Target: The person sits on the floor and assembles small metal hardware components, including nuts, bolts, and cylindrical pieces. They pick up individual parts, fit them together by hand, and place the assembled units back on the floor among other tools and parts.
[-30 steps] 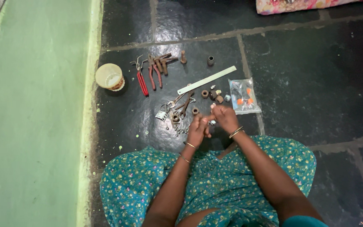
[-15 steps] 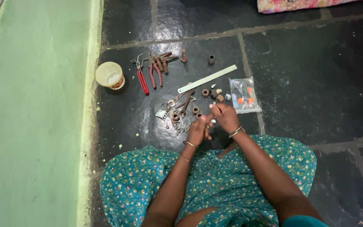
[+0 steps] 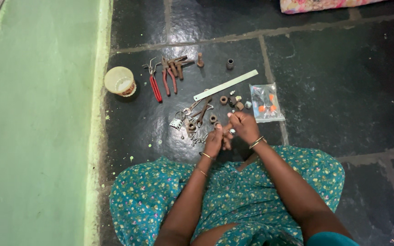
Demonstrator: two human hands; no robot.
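Just above the teal flowered cloth (image 3: 226,200) over the person's lap, both hands meet over the dark stone floor (image 3: 334,91). The left hand (image 3: 214,141) and the right hand (image 3: 245,127) have their fingertips pinched together on a small rusty bolt-like piece (image 3: 228,127) held between them; it is too small to tell exactly what it is, or which hand carries it.

Just beyond the left hand lies a cluster of keys, small wrenches and screws (image 3: 192,123), with a rusty nut (image 3: 213,119) beside it. Past the right hand sit several more rusty nuts (image 3: 230,101) and, to their right, a clear plastic bag (image 3: 264,102) with orange and blue bits inside. A pale flat ruler (image 3: 225,85) lies slantwise behind these.

Farther off, red-handled pliers (image 3: 155,86) and rust-coloured pliers (image 3: 170,75) lie side by side, with a round yellowish tub (image 3: 119,82) near the floor's left edge, by the green wall (image 3: 33,114). A short dark socket (image 3: 229,64) stands behind the ruler.
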